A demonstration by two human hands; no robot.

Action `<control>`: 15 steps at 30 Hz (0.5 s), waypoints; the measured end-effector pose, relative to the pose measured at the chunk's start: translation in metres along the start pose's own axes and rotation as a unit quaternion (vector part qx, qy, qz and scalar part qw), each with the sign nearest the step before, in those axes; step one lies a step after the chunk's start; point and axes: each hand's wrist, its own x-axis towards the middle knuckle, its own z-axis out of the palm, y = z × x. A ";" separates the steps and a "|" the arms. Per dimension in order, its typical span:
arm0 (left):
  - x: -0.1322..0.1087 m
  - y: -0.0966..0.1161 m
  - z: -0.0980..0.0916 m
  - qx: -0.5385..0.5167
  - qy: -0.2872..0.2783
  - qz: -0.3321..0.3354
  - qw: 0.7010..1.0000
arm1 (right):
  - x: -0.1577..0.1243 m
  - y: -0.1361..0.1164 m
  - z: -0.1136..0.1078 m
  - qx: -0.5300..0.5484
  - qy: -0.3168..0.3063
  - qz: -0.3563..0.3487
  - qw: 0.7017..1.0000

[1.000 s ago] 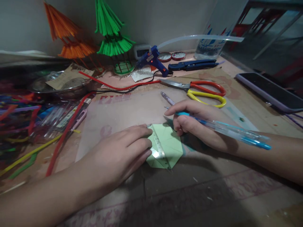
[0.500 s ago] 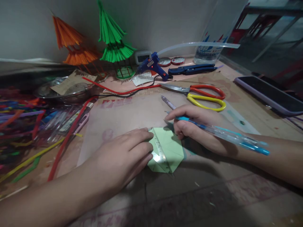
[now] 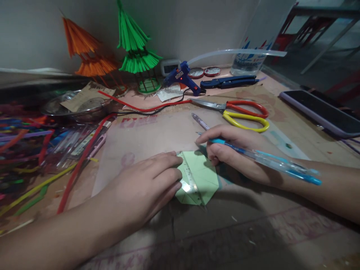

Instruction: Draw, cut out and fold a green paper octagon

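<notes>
My left hand [image 3: 152, 187] lies over the left part of a small light-green octagonal paper [image 3: 206, 172]. Its fingers, close together, press a clear set square [image 3: 191, 182] down on the paper; part of the set square is hidden under them. In my right hand [image 3: 230, 144] is a slim blue pen [image 3: 244, 150], its point raised off the paper and aimed up and left. The side of that hand rests by the paper's upper right edge. Just beyond the fingers lies a grey pencil-like stick [image 3: 200, 122].
Scissors [image 3: 244, 112] with red and yellow handles lie ahead. Behind stand a blue glue gun [image 3: 181, 77], blue pliers [image 3: 229, 81] and green [image 3: 135, 41] and orange [image 3: 81, 41] tiered models. A phone [image 3: 323, 112] is at right, a metal bowl [image 3: 78, 110] and colourful strips at left.
</notes>
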 end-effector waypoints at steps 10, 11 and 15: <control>0.007 0.003 -0.001 0.022 0.027 0.029 0.999 | 0.004 -0.019 0.003 0.078 -0.008 0.052 0.996; 0.006 0.002 -0.001 0.020 0.029 0.028 0.999 | 0.008 -0.022 0.003 0.074 -0.014 0.056 0.996; 0.003 0.000 0.003 0.005 0.020 0.022 1.000 | 0.032 -0.025 0.009 0.051 -0.035 0.035 0.997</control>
